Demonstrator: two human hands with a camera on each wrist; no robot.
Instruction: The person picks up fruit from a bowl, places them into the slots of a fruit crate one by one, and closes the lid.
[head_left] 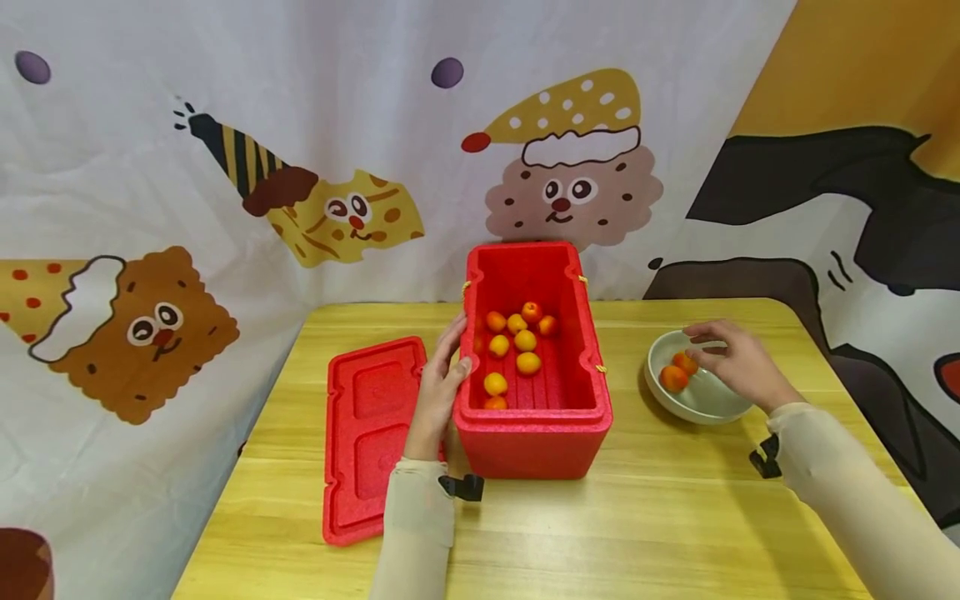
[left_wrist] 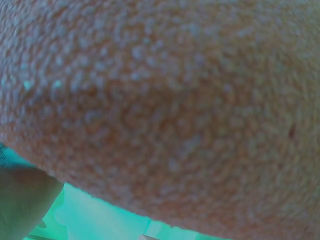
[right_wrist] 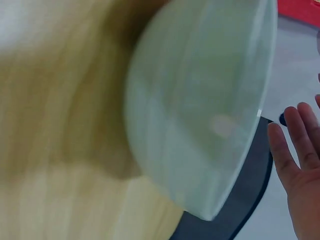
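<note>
A deep red foam box [head_left: 534,454] stands on the table with its top uncovered. Several small yellow and orange-red fruits [head_left: 528,363] lie inside, mostly toward its left and far end. My left hand [head_left: 437,396] holds the box's left wall, thumb at the rim and fingers along the outside. A blurred rough surface fills most of the left wrist view. To the right, a pale green bowl [head_left: 701,407] contains two orange fruits [head_left: 673,379]. Over its right side hovers my right hand [head_left: 735,360], fingers extended and holding nothing. The right wrist view shows those fingers spread beside the bowl [right_wrist: 200,100].
A red foam lid [head_left: 360,442] with two recessed panels lies flat left of the box, partly behind my left forearm. Wood-grain tabletop [head_left: 637,517] extends in front of the box and bowl. Behind the table hangs a cloth [head_left: 360,75] printed with cartoon biscuits.
</note>
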